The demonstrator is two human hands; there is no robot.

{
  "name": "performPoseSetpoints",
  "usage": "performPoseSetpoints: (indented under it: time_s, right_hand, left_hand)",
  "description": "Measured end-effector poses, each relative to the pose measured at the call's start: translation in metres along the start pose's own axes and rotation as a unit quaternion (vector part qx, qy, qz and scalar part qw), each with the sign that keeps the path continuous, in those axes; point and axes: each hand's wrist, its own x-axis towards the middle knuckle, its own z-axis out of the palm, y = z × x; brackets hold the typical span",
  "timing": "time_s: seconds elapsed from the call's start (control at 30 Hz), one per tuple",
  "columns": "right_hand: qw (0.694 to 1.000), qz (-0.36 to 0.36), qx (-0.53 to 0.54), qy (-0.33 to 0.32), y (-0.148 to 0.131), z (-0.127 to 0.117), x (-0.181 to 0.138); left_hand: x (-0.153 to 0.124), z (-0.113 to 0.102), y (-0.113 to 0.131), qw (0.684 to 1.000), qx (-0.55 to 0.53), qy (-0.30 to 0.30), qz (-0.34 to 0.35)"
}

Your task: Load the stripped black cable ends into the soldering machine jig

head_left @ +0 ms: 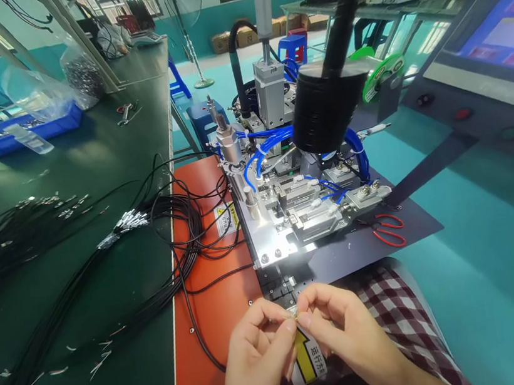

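My left hand point(261, 350) and my right hand point(343, 326) meet at the lower middle, both pinched closed, fingertips almost touching. Between them shows a tiny shiny piece point(293, 314), too small to name. A black cable point(193, 324) runs down from the coil and disappears behind my left hand, which appears to hold its end. What the right fingertips grip is mostly hidden. Just beyond the fingers is the machine's dark feed track point(282, 290). Under the hands lies a label with a yellow arrow point(304, 360).
A metal bench machine point(307, 211) with blue air tubes stands ahead on an orange board point(222, 323). Coiled black cables point(190, 226) spill over from the green table point(120, 273). Red-handled pliers point(390, 228) lie right of the machine. A control panel point(483, 74) rises at right.
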Motion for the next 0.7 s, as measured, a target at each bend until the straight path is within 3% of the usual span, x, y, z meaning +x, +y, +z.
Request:
performPoseSetpoints:
  time_s: [0.27,0.53,0.6,0.7]
  right_hand:
    - [0.998,0.030,0.058,-0.017,-0.0087,0.0034,0.0016]
    - [0.998,0.016,0.059,-0.020,-0.0020,0.0030,0.0025]
    - [1.000,-0.019,0.021,-0.014,-0.0002,0.0020,0.0000]
    - [0.986,-0.139,-0.095,0.019,-0.0022,0.0003,-0.0054]
  left_hand:
    - [-0.0031,0.0047,0.0094,1.000,-0.015,0.001,0.003]
    - [-0.0060,0.0016,0.0020,0.999,-0.023,-0.015,0.017]
    - [-0.0067,0.0015,0.0033,1.000,-0.013,-0.012,0.008]
    - [-0.0082,0.0029,0.0073,0.999,0.033,0.012,0.017]
